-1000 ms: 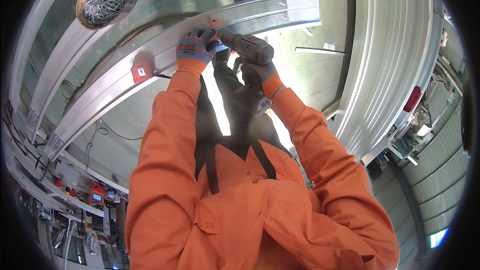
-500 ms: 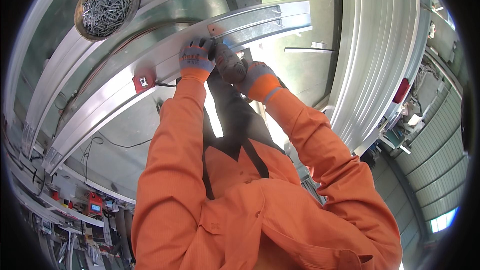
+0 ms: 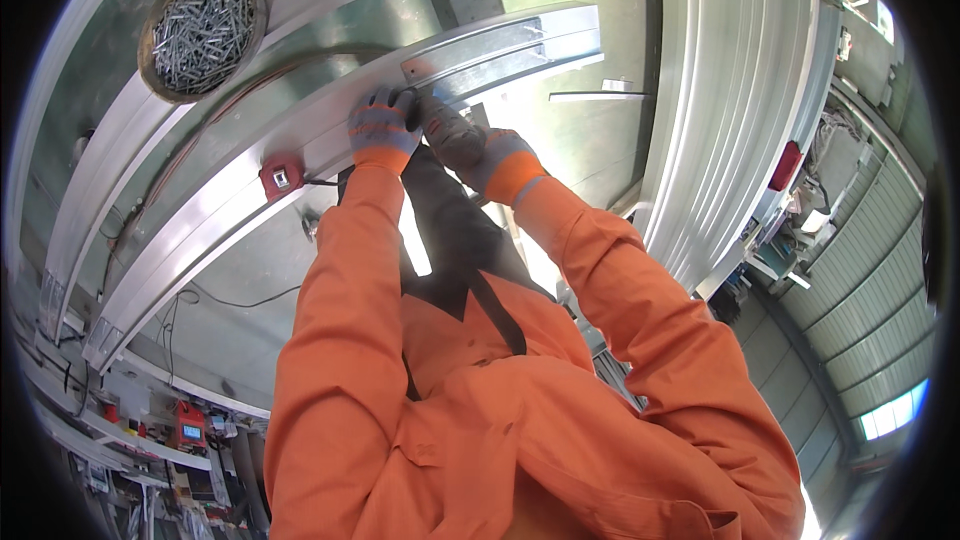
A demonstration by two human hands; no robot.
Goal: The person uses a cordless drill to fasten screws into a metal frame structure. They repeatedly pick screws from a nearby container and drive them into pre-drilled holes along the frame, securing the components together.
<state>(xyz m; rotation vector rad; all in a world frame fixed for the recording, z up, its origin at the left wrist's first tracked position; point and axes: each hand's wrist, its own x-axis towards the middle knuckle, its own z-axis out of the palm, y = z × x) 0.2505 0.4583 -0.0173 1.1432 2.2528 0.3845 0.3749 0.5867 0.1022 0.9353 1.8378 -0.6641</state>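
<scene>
A grey power drill (image 3: 452, 136) lies across the near face of a long silvery metal profile (image 3: 330, 135), its front end close to a thin metal plate on that profile. My right hand (image 3: 500, 162), in a grey and orange glove, is closed round the rear of the drill. At the drill's front, my left hand (image 3: 383, 120) has its fingers curled over and pressed together beside the profile. The drill's tip and the left fingertips are partly hidden. A red tape measure (image 3: 282, 176) rests on the profile left of my left hand.
A round tub (image 3: 152, 62) full of small metal fasteners stands on another profile at the upper left. Long pale panels (image 3: 730, 90) are stacked at the right. A cable (image 3: 235, 302) trails across the lower left bench, near a cluttered shelf with a red device (image 3: 189, 427).
The view has shifted slightly, so the profile, tub and hands appear a little further left. Both hands keep the same hold at the drill.
</scene>
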